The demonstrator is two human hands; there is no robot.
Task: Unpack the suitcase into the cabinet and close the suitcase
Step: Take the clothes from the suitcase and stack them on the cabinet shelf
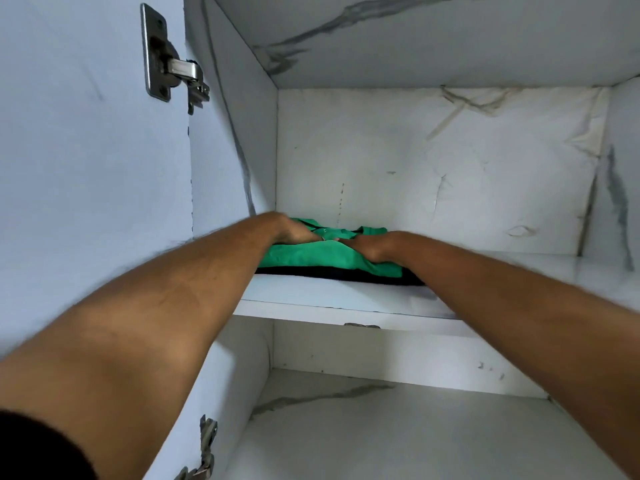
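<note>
Two garments at least are already in the cabinet (450, 161): a green shirt (311, 256) stacked on a dark one (346, 273) on the upper shelf (329, 296), while the suitcase is out of view, so closing it looks undone. Left hand (294, 233) at nine o'clock and right hand (372, 249) at three press down on the green shirt, each grip's fingers seemingly fairly flat.

Two bare forearms are showing, with fine hair along them and nothing worn at the wrists. The left hand (294, 233) and right hand (372, 249) are showing no rings or gloves. A dark sleeve (38, 448) is covering the left upper arm at the frame's corner.
</note>
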